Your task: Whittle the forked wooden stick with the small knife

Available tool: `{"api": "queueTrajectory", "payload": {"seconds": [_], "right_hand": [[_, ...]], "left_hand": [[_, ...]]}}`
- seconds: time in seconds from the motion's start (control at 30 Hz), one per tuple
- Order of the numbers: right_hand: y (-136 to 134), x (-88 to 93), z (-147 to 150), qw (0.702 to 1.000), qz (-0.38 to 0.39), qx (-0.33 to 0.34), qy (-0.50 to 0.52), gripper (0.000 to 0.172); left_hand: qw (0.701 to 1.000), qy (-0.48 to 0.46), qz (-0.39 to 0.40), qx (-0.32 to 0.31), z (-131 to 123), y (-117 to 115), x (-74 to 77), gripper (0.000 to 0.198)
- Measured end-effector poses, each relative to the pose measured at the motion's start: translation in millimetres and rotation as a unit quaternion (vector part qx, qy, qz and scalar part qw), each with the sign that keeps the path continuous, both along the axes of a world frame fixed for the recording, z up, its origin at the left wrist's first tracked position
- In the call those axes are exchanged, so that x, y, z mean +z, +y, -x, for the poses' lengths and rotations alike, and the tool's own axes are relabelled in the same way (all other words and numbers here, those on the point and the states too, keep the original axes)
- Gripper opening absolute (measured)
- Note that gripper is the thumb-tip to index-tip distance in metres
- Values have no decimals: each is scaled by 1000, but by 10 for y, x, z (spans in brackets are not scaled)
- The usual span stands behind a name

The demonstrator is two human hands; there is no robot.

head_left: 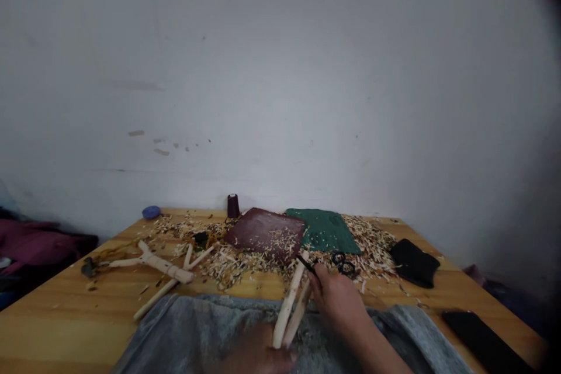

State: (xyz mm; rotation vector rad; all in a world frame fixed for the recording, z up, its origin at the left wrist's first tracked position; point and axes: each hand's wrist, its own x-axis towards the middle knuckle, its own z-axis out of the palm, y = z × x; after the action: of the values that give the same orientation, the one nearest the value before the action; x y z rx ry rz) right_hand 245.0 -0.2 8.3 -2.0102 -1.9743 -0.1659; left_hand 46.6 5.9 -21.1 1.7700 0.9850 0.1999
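My left hand (263, 350), partly smeared by motion, is closed round the lower end of a peeled, pale forked stick (289, 304). The stick slants up and away from me, its two parts lying close together. My right hand (337, 298) grips a dark, narrow knife (307, 264), its tip against or very near the stick's upper end; contact is hard to make out. Under both hands a grey cloth (210, 327) covers my lap and the table's near edge. Left of them lies a peeled branching wooden piece (164, 267) across another stick (154, 300).
Wood shavings (234, 269) litter the wooden table (56, 327), around a maroon sheet (258, 231) and a green sheet (328, 231). Scissors (343, 263), a black pad (414, 263) and a flat black object (482, 339) lie right. A thread cone (233, 205) and blue roll (151, 212) stand behind.
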Motion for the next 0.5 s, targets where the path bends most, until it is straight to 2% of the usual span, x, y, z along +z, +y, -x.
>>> {"api": "queueTrajectory", "payload": {"seconds": [0.1,0.23,0.43,0.5], "right_hand": [[-72,39,75,999,-3,44,2,22],[-123,75,157,996,8,84,-7,20],[3,-9,29,1000,-2,1,-23,23],[-7,-19,45,1000,-3,14,-23,22]], "left_hand": [[999,19,-38,-2,-23,-19,90,18],[993,50,-86,67,-37,-27,174,15],[992,43,-91,79,-19,-30,130,21],[993,46,-81,79,-20,-34,134,23]]}}
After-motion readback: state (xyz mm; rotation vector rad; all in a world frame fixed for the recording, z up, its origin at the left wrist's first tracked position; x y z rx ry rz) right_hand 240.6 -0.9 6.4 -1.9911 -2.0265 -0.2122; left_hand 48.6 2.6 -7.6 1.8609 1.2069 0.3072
